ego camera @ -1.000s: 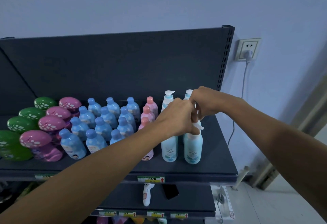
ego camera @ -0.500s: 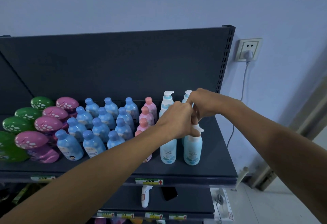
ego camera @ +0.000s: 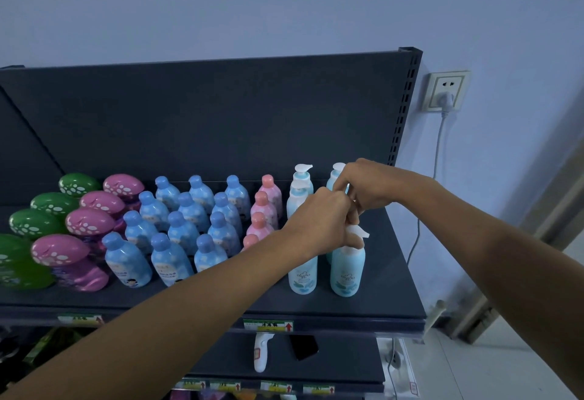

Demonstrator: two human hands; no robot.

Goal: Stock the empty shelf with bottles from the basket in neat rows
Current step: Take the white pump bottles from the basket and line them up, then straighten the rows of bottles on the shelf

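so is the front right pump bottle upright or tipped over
Upright: the front right pump bottle stands on its base on the shelf, body vertical, pump nozzle on top.

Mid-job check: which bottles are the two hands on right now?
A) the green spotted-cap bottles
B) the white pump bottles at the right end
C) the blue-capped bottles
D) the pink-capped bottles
B: the left hand and the right hand are both curled over the pump tops of the pump bottles at the right end of the shelf.
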